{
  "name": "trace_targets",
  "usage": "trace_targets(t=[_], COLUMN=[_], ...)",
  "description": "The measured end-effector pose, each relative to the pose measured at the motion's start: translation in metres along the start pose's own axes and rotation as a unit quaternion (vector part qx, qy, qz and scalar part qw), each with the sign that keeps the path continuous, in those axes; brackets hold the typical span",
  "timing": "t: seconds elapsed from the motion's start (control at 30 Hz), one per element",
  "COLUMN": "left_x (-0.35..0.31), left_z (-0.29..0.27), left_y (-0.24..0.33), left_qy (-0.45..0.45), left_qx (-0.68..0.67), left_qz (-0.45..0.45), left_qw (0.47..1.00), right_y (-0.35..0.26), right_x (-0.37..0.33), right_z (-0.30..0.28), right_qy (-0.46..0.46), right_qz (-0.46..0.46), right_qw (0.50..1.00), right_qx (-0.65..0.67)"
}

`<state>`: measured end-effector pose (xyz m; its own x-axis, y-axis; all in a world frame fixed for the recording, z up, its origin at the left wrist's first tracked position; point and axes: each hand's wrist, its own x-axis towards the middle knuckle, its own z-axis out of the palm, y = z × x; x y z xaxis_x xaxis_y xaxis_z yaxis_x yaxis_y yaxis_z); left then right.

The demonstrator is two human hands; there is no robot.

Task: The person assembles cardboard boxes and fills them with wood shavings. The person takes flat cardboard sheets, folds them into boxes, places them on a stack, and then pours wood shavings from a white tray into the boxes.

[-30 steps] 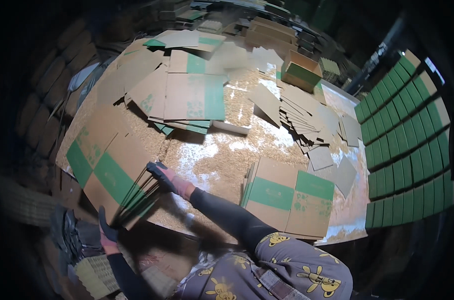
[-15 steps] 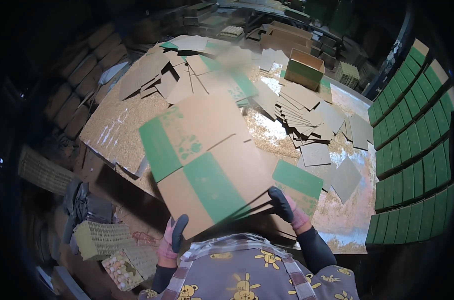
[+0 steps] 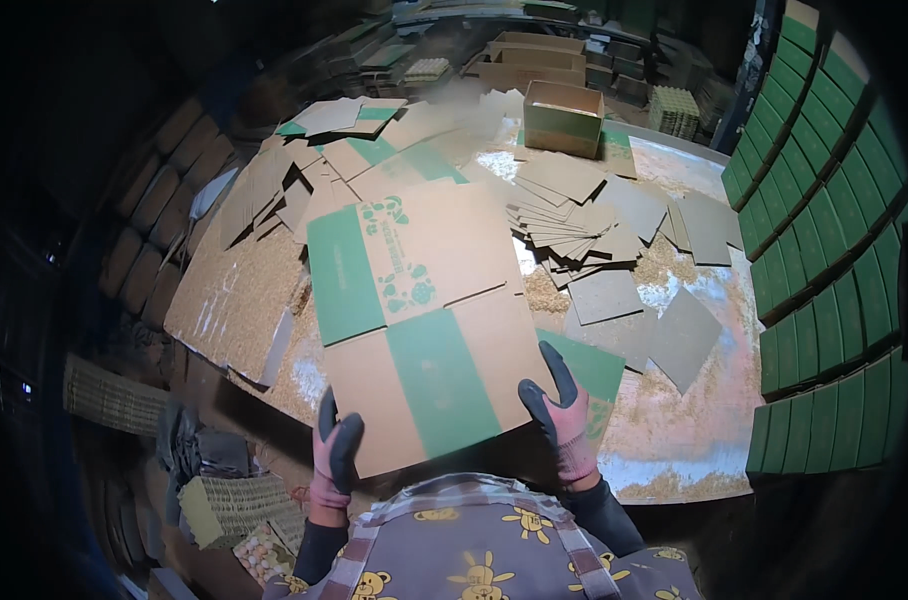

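Your left grip [image 3: 334, 455] and right grip [image 3: 566, 422], both spread, flank the stack of flattened cartons [image 3: 429, 325], whose edges beside the right grip, fanned apart half a second ago, now sit closer together, looking squarer.

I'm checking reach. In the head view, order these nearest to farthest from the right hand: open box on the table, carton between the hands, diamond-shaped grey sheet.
1. Carton: at the right hand, on its left.
2. Diamond-shaped grey sheet: ahead, to the right.
3. Open box: farthest, straight ahead on the table.
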<state>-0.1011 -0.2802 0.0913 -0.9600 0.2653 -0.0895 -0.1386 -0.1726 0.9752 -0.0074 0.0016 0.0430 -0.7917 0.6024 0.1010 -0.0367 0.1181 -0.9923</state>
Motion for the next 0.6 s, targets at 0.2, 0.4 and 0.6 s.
trace_targets(t=[0.2,0.4,0.6], left_x=[0.163,0.411,0.479], left_z=[-0.030,0.080,0.045], left_y=[-0.012,-0.019,-0.130], left_qy=[-0.172,-0.209,-0.134], left_qx=[0.090,-0.226,0.055], left_qz=[0.063,-0.141,-0.278], left_qw=[0.979,0.941,0.950], right_y=[-0.006,-0.037,0.040], right_x=[0.101,0.266,0.131], right_z=[0.031,0.020,-0.011], right_qy=[0.015,0.107,-0.071], right_qz=[0.002,-0.081,0.151], right_qw=[0.990,0.987,0.982], right_qx=[0.139,0.089,0.089])
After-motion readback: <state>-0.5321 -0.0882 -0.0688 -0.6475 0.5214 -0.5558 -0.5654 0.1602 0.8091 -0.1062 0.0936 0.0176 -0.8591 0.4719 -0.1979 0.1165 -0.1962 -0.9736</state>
